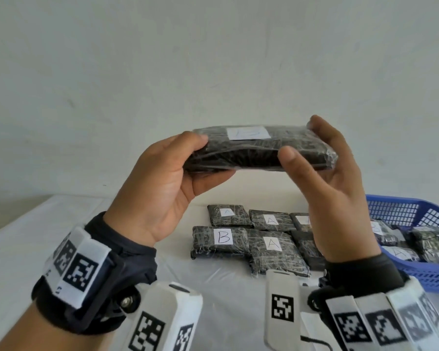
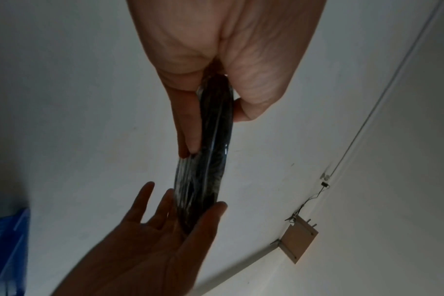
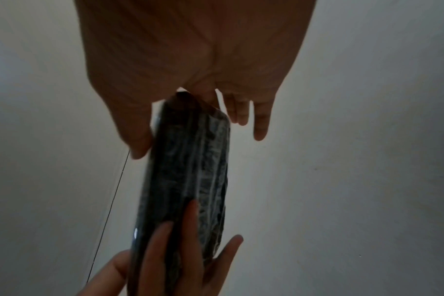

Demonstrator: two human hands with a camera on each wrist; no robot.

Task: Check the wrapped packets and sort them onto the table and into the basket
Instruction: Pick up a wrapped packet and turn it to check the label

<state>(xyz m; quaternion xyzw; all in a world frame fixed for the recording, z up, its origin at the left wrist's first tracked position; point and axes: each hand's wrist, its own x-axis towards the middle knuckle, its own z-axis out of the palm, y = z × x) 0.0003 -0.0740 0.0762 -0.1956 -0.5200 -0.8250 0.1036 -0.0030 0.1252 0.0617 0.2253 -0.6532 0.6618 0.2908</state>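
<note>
Both hands hold one black film-wrapped packet [image 1: 259, 150] level in the air above the table, its white label facing up with a faint letter I cannot read. My left hand [image 1: 205, 158] grips its left end, fingers on top and thumb underneath. My right hand [image 1: 303, 139] grips the right end, thumb in front and fingers behind. The left wrist view shows the packet [image 2: 213, 150] edge-on; so does the right wrist view, where the packet [image 3: 188, 180] runs between the two hands. Several packets lie on the table, labelled B [image 1: 219, 240] and A [image 1: 271, 243].
A blue mesh basket [image 1: 403, 211] stands at the right of the white-covered table [image 1: 99, 236], with several wrapped packets [image 1: 431, 239] inside. A plain wall rises behind the table. The table's left half is bare cloth.
</note>
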